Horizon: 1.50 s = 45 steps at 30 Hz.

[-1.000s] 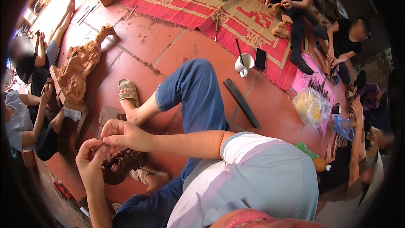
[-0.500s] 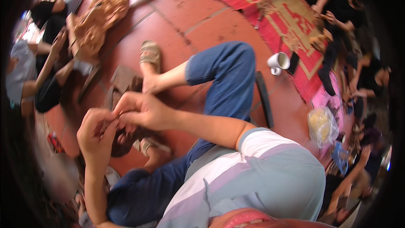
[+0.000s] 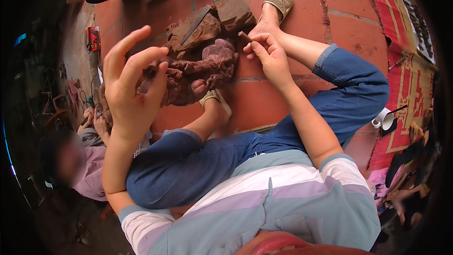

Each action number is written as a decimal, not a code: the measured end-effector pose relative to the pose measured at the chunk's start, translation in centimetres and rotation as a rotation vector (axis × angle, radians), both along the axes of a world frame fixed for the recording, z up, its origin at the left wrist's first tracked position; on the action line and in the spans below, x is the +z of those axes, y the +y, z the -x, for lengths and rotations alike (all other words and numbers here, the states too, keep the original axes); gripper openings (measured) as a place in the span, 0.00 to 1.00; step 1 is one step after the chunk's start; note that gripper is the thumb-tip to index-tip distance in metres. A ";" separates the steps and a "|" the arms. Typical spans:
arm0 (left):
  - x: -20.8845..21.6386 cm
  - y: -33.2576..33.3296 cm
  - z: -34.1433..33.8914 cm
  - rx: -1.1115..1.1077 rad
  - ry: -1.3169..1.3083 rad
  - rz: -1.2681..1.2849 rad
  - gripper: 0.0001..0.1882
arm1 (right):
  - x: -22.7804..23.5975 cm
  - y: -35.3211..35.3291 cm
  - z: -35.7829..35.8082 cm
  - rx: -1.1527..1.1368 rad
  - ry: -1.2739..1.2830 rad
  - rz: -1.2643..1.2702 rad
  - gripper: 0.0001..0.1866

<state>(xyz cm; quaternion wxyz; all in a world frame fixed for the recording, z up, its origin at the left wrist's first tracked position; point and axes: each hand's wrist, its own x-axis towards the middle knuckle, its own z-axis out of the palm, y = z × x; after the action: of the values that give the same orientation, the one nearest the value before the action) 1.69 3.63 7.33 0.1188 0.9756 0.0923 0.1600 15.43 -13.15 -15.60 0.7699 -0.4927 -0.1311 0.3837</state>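
Note:
My left hand point(image 3: 132, 87) is raised with its fingers apart, and nothing shows in its grasp. It hovers over the left end of a dark reddish carved wooden piece point(image 3: 214, 66), hiding part of it. To the right, my right hand point(image 3: 272, 63) pinches a short brown stick-like piece point(image 3: 244, 37), perhaps a small roll, whose pale end points up and left. A rough block of brown wood point(image 3: 233, 9) lies beyond the carving. Beside that is a flat dark strip point(image 3: 196, 24), resting on another rough wooden chunk point(image 3: 181, 33).
My sandalled foot point(image 3: 278, 2) is just beyond my right hand. At left a person in a pink top point(image 3: 92, 172) works close by. A white mug point(image 3: 384, 119) stands at right, by a red and tan mat point(image 3: 403, 89). A red box point(image 3: 93, 38) is at upper left.
My hands were together, fingertips meeting; now they are apart, the left one opened and the right one holding the brown piece. The view has turned, bringing the carving into plainer sight.

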 end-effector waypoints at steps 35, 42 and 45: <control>-4.8 6.5 5.6 0.514 -0.431 0.643 0.19 | -5.0 3.1 -2.5 0.889 -1.362 0.693 0.14; -4.6 5.5 4.5 0.423 -0.424 0.514 0.20 | -7.2 5.5 3.9 0.421 -1.275 0.463 0.18; -5.2 5.5 4.8 0.453 -0.454 0.467 0.21 | -4.8 1.1 1.7 0.689 -1.183 0.718 0.13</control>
<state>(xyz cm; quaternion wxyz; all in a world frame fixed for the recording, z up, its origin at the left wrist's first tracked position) -3.12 9.09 2.13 0.3166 0.8171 0.3104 0.3684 13.75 -12.06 -20.38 0.2021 -0.7666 -0.5341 0.2935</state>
